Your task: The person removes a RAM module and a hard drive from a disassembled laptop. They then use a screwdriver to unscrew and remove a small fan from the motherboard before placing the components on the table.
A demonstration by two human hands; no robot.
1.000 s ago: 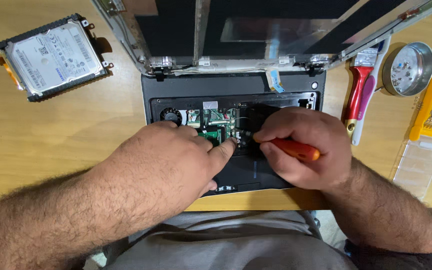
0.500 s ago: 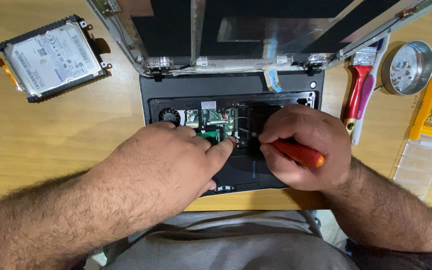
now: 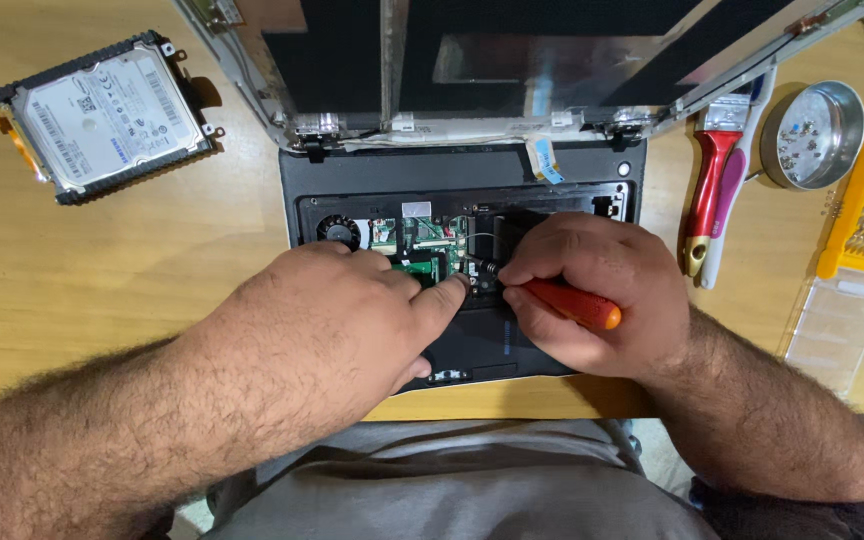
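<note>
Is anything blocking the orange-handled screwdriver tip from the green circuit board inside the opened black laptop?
Nothing visible does: the orange-handled screwdriver in the right hand points at the green circuit board, beside the left hand's fingertip.

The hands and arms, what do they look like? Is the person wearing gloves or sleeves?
No gloves and no sleeves. The left hand and right hand are both bare, and the forearms are bare too, with plenty of dark hair. No rings, watch or bracelets show. Short fingernails show on the left hand.

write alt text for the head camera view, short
A right hand drives an orange-handled screwdriver into an opened laptop while the left hand steadies the circuit board. A removed hard drive lies on the wooden table.
</note>
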